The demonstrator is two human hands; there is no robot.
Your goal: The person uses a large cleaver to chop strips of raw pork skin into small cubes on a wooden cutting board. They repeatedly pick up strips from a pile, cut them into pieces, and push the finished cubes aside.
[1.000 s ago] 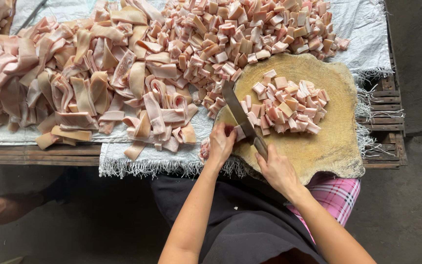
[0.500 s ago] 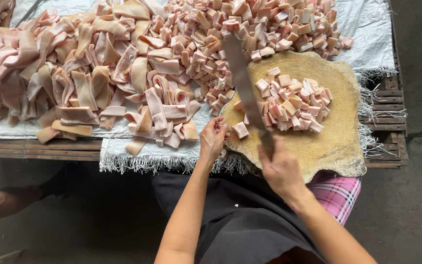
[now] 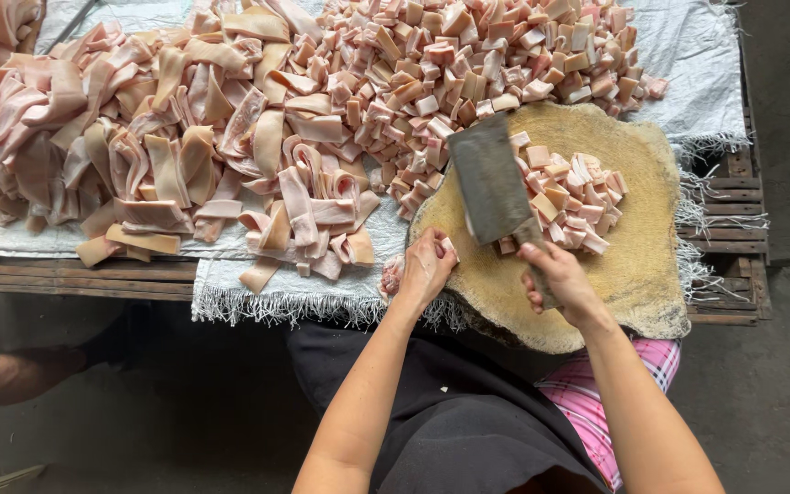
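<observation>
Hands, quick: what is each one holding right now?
Left hand: closed on a meat strip at the chopping block edge.
Right hand: closed on the cleaver handle.

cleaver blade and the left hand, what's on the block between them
In the head view, only bare block lies between the cleaver and the left hand; the cut cubes sit beyond the blade.

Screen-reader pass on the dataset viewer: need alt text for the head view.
A person's right hand holds a cleaver over a round wooden chopping block with cut meat cubes; the left hand grips a small piece at the block's edge. Long pale meat strips lie on the white sheet behind.
</observation>
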